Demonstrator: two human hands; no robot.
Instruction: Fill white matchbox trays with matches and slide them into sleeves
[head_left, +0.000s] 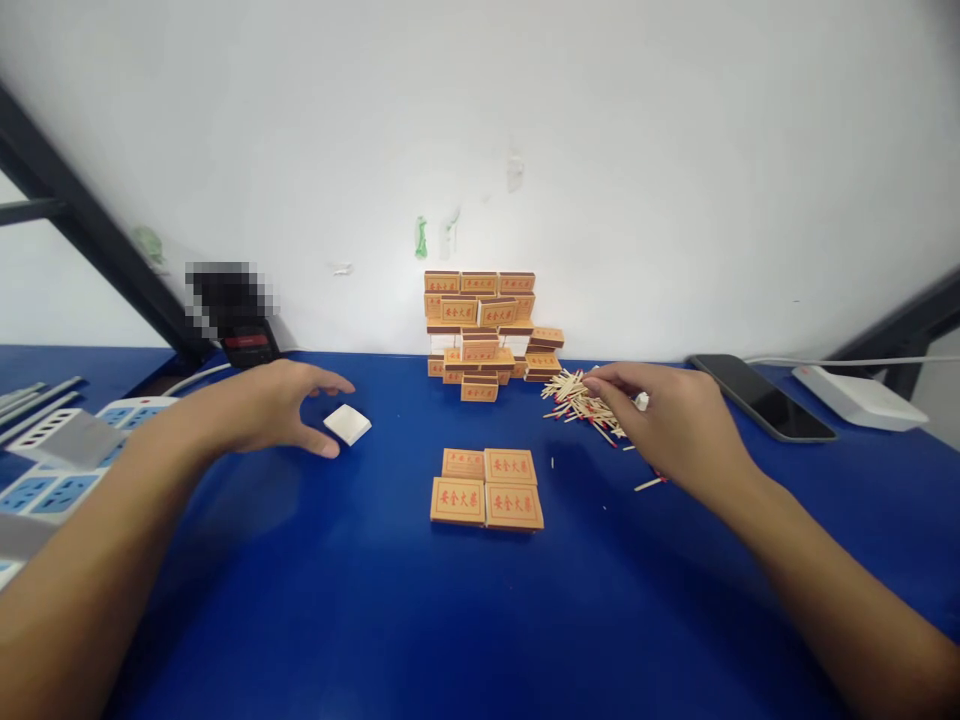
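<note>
My left hand (281, 405) is open, thumb and fingers apart, just left of a small white square block (347, 424) lying on the blue table; it does not touch it. At the pile of loose red-tipped matches (585, 402), my right hand (660, 405) has thumb and fingers pinched together; whatever is between the fingertips is too small to make out. A small white bit (642, 400) shows by its thumb. Orange matchboxes (486, 490) lie flat as a two-by-two block in front. More stand as a stacked matchbox structure (480, 312) against the wall.
On the right lie a dark phone (761, 397) and a white flat device (859, 397) with a cable. To the left are white-and-blue power strips (56, 492) and a dark device (250, 340). A stray match (648, 485) lies near my right wrist.
</note>
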